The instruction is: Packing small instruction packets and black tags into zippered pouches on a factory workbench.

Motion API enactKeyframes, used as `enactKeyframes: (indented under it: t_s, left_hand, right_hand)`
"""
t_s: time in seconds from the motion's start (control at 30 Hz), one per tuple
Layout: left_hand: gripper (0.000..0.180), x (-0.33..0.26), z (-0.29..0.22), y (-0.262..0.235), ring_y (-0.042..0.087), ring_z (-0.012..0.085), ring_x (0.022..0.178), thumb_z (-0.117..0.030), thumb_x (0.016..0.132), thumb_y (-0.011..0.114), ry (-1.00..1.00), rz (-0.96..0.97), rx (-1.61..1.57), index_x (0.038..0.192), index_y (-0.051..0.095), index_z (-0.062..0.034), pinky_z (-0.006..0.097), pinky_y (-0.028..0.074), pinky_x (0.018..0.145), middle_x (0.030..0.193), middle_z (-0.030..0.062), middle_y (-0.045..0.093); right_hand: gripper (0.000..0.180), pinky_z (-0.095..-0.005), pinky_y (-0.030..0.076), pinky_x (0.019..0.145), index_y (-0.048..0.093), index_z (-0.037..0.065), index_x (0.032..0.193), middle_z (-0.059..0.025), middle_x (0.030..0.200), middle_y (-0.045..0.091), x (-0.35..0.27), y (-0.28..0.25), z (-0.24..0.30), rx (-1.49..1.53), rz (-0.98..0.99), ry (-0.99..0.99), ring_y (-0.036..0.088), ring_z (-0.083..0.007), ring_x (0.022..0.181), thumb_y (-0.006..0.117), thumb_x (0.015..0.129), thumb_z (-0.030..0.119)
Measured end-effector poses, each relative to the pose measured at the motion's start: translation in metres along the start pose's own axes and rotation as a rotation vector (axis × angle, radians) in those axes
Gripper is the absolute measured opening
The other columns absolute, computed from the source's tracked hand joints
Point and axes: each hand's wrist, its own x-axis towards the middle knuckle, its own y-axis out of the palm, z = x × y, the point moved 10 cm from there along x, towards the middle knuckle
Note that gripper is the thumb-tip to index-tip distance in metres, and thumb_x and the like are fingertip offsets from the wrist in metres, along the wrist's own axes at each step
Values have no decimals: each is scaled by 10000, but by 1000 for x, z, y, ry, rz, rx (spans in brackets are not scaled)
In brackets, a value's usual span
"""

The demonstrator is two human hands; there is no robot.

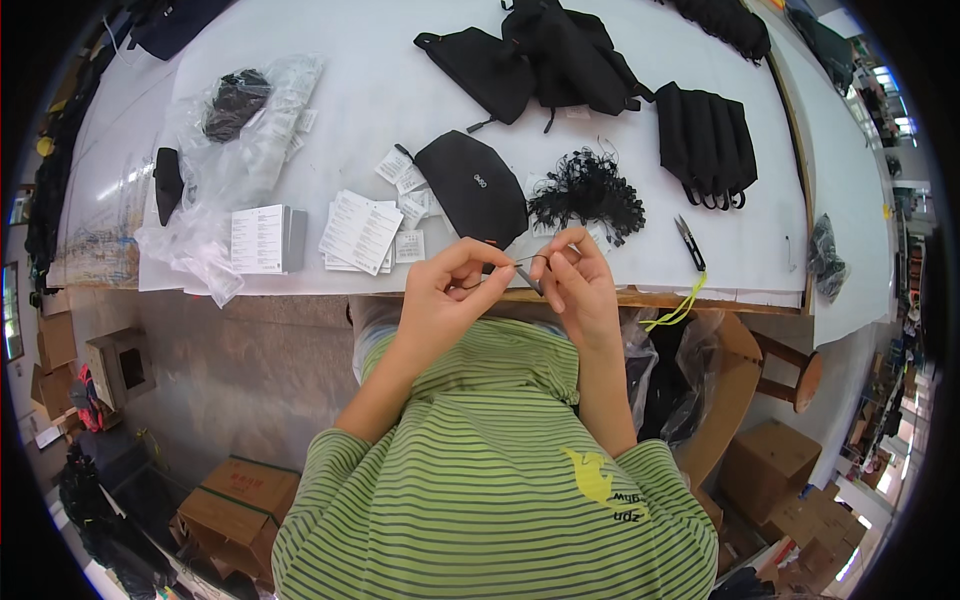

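Observation:
Both of my hands meet just over the table's near edge, in front of a black zip pouch [470, 188]. A thin black string [528, 259] runs between the fingertips of my left hand [452, 298] and my right hand [580, 288]; each pinches it. Below the string a narrow grey edge, perhaps of a tag, shows between the hands; its kind is unclear. To the right of the pouch lies a tangled bunch of black tag strings [588, 198]. White printed stickers [411, 180] lie partly beside the pouch, and a stack of white printed cards [360, 232] is left of my left hand.
Thread snips [690, 243] with a yellow-green cord lie at the right. Behind them is a row of black pouches [705, 145]; more black pouches [545, 60] are heaped at the back. Clear plastic bags [240, 150] and another card stack [268, 240] occupy the left. Cardboard boxes [240, 500] stand below.

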Motion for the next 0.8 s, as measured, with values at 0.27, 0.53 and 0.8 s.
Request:
enactKeyframes:
  t_s: [0.27,0.53,0.8]
  left_hand:
    - [65,0,8,16,226,9,530,-50,836,641,-74,141,-34,866,599,-11,217,170,487,558,-90,280]
    - [57,-1,17,21,213,8,534,-50,845,629,-160,174,-136,848,583,-17,212,172,500,567,-100,253]
    - [59,-3,27,19,222,2,544,-49,851,630,-160,124,-188,848,586,-10,205,183,504,569,-104,269]
  right_hand:
    - [88,-172,277,449,524,60,1017,10,703,545,-3,7,13,-267,-142,-159,443,-33,533,543,952,116]
    - [89,-179,334,517,530,51,1012,27,732,528,-6,18,16,-322,-152,-221,450,-33,605,562,936,82]
    - [73,-171,349,546,558,28,969,15,761,569,-16,27,30,-666,-216,-453,479,-24,645,591,905,41]
